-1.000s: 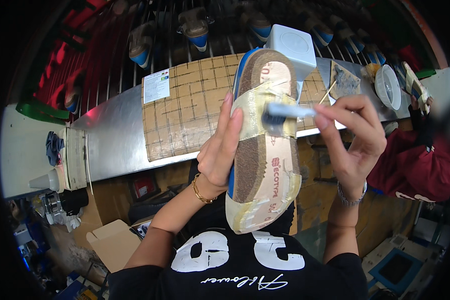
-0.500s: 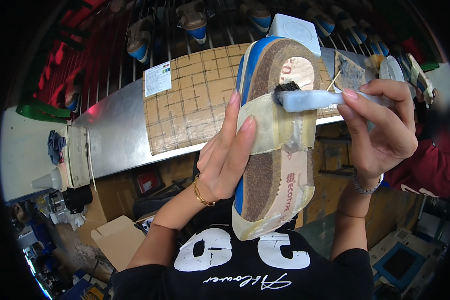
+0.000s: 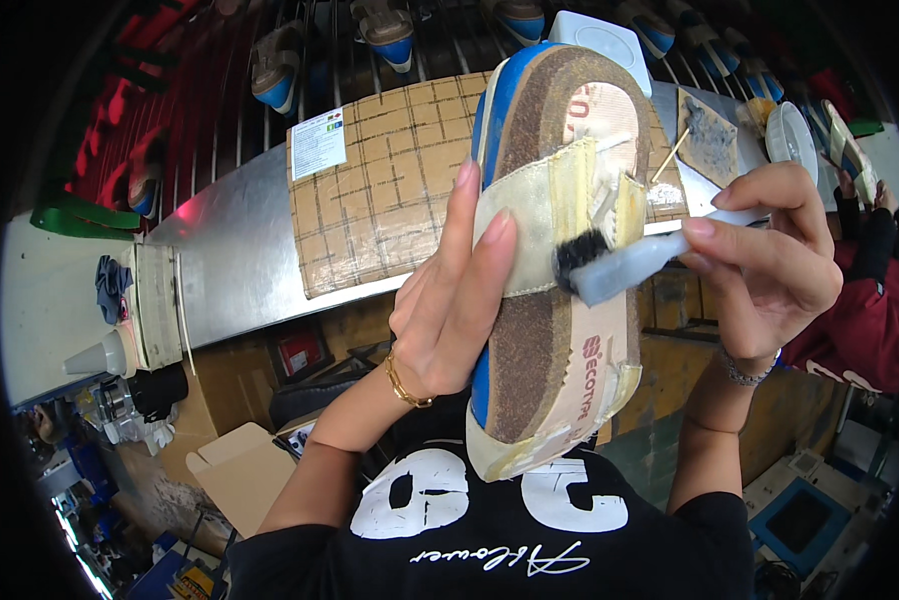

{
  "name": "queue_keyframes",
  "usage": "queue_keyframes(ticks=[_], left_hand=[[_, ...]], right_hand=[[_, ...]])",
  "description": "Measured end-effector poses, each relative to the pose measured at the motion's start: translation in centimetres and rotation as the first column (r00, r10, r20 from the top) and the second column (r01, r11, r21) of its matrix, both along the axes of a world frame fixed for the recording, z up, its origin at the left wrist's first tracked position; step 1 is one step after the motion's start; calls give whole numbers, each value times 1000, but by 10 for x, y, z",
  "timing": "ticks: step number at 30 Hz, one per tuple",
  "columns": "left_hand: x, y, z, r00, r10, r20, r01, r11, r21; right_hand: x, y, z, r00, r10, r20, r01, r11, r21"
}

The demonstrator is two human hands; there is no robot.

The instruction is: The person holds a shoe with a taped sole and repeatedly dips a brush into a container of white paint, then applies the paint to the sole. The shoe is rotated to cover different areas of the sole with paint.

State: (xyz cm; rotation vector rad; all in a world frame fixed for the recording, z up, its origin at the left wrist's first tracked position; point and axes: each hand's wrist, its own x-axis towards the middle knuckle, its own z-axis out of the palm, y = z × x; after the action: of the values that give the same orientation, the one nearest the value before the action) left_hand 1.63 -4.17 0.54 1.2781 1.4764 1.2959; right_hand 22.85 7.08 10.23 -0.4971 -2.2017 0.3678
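Note:
My left hand (image 3: 450, 300) grips the left side of an unfinished shoe (image 3: 530, 365), its underside turned toward me. The shoe has brown felt-like material, blue sides and a cream band (image 3: 530, 210) across its middle; printed insole board shows in the centre. Between the thumb and fingers of my right hand (image 3: 775, 265) is a brush (image 3: 635, 268) with a pale, cloudy handle and black bristles. Those bristles touch or nearly touch the band near its lower edge. My left fingertips lie along the band, and the rest of that grip is hidden behind the shoe.
Beyond the shoe, a tape-covered cardboard sheet (image 3: 390, 190) lies on a metal table (image 3: 235, 250). A white box (image 3: 600, 50), a smeared board (image 3: 708, 140) and a white bowl (image 3: 792, 135) stand farther right. Several shoes sit on a rack behind. Another person's maroon clothing (image 3: 860, 330) shows at right.
The brush has moved down the shoe, from the band's upper edge to near its lower edge, and its handle now slants. The shoe has shifted and turned slightly; my left hand keeps its grip.

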Motion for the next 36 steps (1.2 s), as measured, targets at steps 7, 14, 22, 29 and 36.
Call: queue_keyframes(ticks=[7,14,22,29,36], left_hand=[[-1,8,7,999,-12,-39,12,1000,13],[-8,19,-3,887,248,-389,-121,939,323],[-8,20,5,882,330,-337,-189,901,389],[-23,40,-4,598,694,-401,14,492,871],[-25,38,-5,596,701,-392,-26,505,863]], right_hand=[[-9,4,-4,995,-36,-92,24,991,-133],[-15,-20,-9,982,-135,-129,81,931,-357],[-32,-23,-8,971,-213,-112,209,977,-41],[-24,-13,-10,989,-109,-104,114,992,47],[-14,-11,-7,999,-11,-38,7,995,-100]])
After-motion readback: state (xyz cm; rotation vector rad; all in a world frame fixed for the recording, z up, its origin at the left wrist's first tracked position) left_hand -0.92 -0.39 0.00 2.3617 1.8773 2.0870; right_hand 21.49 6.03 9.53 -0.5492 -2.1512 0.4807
